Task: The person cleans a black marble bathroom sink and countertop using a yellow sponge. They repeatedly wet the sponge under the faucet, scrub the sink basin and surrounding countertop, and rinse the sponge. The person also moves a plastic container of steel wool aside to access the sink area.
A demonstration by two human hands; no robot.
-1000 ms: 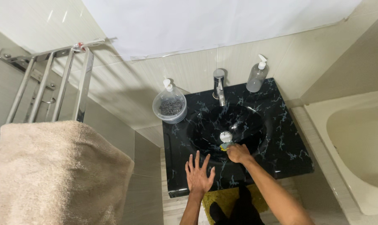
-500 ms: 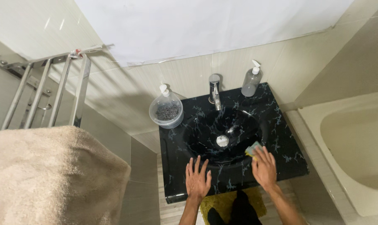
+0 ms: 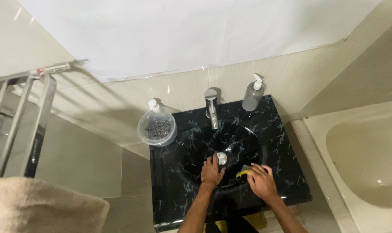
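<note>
Left hand lies flat, fingers together, in the basin beside the drain. Right hand, lower centre, presses a sponge, mostly hidden; grip unclear.

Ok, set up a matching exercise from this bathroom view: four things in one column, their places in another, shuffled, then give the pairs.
Things:
1. left hand
2. right hand
3. pump bottle
4. clear tub

Places:
A. back right corner of the black sink
B. pressing the yellow sponge at the basin's near right side
C. beside the round drain
D. back left corner, holding a dark scourer

Pairs: 1-C, 2-B, 3-A, 4-D
</note>
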